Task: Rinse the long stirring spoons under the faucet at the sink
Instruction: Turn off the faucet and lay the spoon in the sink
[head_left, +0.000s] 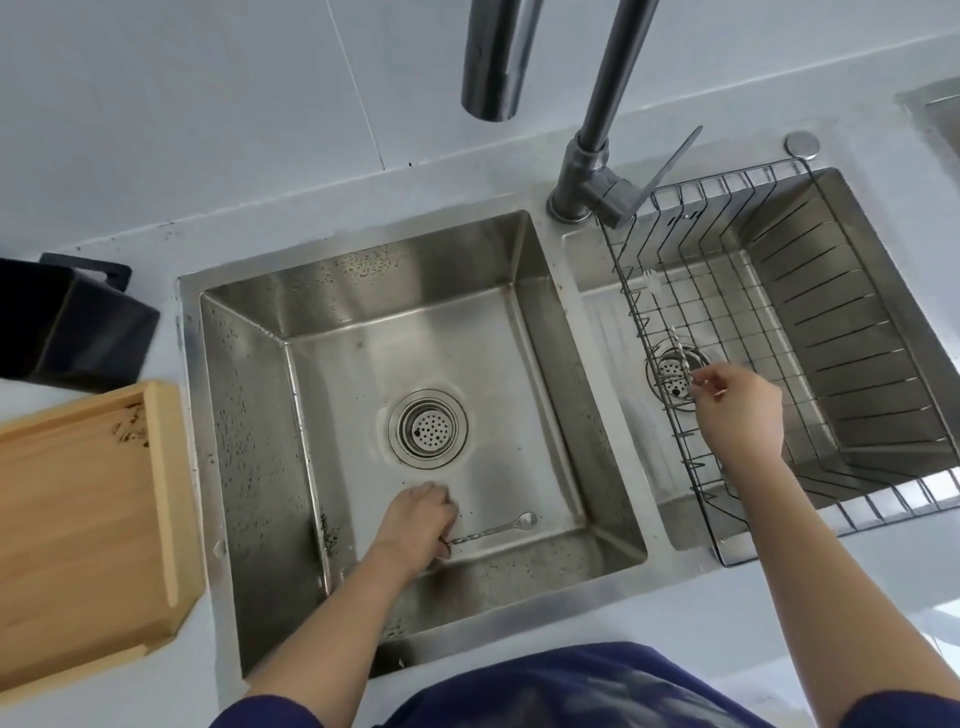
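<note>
A long twisted-handle stirring spoon (498, 529) lies on the floor of the left sink basin (249, 415), bowl pointing right. My left hand (415, 525) is down in that basin, fingers closed on the spoon's handle end. My right hand (737, 410) is over the wire basket (670, 467) in the right basin, pinching a second thin stirring spoon (680, 358) that points up and away. The faucet spout (498, 57) hangs above the left basin; no water runs from it.
The left basin's drain strainer (428, 428) sits just beyond my left hand. The faucet base and lever (597, 187) stand between the basins. A wooden tray (88, 519) and a black container (67, 322) rest on the counter to the left.
</note>
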